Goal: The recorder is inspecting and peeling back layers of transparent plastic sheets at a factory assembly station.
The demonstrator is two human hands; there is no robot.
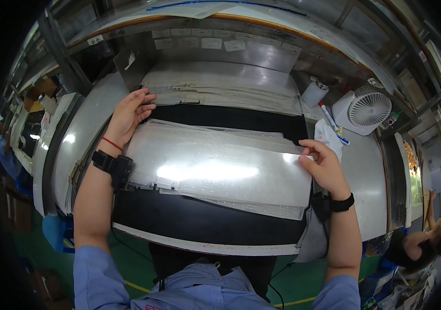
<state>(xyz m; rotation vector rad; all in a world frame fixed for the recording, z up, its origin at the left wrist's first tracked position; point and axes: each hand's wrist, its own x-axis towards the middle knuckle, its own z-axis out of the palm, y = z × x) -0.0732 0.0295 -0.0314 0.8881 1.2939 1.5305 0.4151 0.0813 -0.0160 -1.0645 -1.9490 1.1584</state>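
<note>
A loose stack of thin, clear, glossy sheets (205, 150) lies on a black mat (200, 219) in front of me, its edges uneven. At the far right corner of the top sheet, my right hand (326, 164) has thumb and index finger pinched on the edge. My left hand (130, 114) is raised beyond the stack's far left corner, fingers apart and slightly bent, holding nothing visible. Its fingertips are close to the left end of a second pile of flat sheets (220, 95) at the back; whether they touch it I cannot tell.
At the back right stand a white fan (367, 111), a bottle (314, 93) and markers (334, 124) beside a white plastic bag (326, 137). A shelf (220, 18) crosses above the bench. A grey cloth (313, 235) hangs at the front right edge. Another person (419, 245) is at the far right.
</note>
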